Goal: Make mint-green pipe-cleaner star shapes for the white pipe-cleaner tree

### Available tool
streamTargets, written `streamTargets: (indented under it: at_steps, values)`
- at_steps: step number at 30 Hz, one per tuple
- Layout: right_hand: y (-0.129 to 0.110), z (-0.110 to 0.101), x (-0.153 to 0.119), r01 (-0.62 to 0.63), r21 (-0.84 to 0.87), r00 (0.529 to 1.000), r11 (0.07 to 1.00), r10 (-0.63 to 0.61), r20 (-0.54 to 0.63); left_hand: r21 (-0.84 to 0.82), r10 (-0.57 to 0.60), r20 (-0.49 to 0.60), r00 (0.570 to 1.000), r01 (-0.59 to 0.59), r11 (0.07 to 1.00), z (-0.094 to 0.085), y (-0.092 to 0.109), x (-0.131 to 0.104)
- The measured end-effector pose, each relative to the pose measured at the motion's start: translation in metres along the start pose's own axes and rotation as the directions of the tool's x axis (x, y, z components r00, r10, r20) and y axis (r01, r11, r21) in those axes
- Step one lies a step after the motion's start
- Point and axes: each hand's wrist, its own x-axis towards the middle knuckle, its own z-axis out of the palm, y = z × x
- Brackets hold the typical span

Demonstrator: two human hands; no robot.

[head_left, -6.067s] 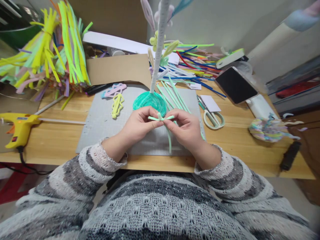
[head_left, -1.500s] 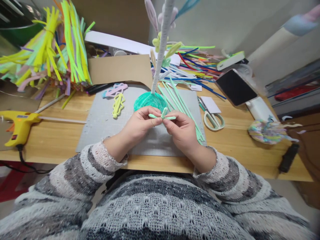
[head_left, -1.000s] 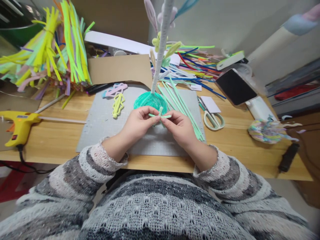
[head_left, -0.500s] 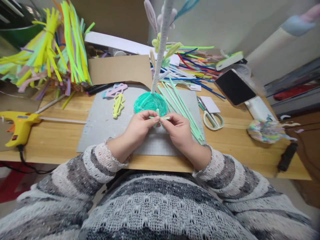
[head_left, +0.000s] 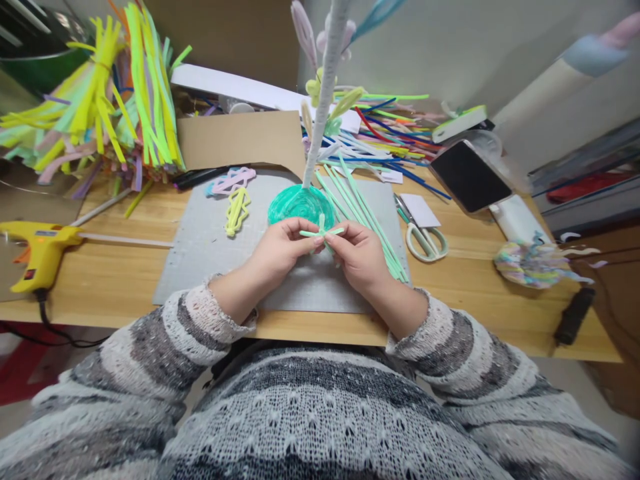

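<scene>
My left hand (head_left: 284, 248) and my right hand (head_left: 361, 256) meet above the front of a grey cutting mat (head_left: 215, 260). Both pinch a small mint-green pipe cleaner piece (head_left: 321, 227), bent so that short arms stick out to the sides and one upward. Just behind my fingers lies a round green coiled base (head_left: 290, 203), from which a white wrapped stem (head_left: 323, 100) rises with pastel petal shapes on it. Several straight mint-green pipe cleaners (head_left: 367, 213) lie right of the base. A bent yellow pipe cleaner shape (head_left: 237, 212) and a pink-purple one (head_left: 235, 180) rest on the mat's left.
A yellow glue gun (head_left: 43, 250) lies at left, its cord over the table edge. Bundled pipe cleaners (head_left: 100, 100) stand behind it. To the right are scissors (head_left: 425, 240), a phone (head_left: 470, 175), a scrunchie (head_left: 527, 263) and a black-handled tool (head_left: 575, 313). Loose pipe cleaners (head_left: 395, 133) cover the back.
The pinched piece has shifted slightly right and turned, so its side arms and upright arm show more clearly. My right fingers have moved a little; the things on the table stay put.
</scene>
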Motion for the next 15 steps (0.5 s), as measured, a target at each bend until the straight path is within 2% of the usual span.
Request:
streamTargets:
  at_steps: [4, 7, 10, 15]
  values:
    - [-0.005, -0.002, 0.002, 0.014, -0.045, 1.0, 0.999, -0.012, 0.026, 0.082, 0.016, -0.018, 1.0, -0.015, 0.997, -0.001, 0.004, -0.001]
    - [-0.008, -0.008, 0.005, -0.017, -0.037, 0.994, 0.999, 0.021, 0.106, 0.123, 0.015, -0.05, 0.999, -0.009, 0.992, -0.002, 0.011, -0.003]
    - [-0.01, -0.013, 0.007, -0.075, 0.039, 0.98, 0.996, 0.066, 0.187, -0.003, -0.021, -0.013, 1.0, 0.021, 1.0, -0.003, 0.017, -0.003]
    - [-0.01, -0.014, 0.009, -0.133, 0.117, 0.968, 0.984, 0.104, 0.227, -0.144, -0.075, 0.088, 0.993, 0.087, 0.986, -0.004, 0.018, -0.001]
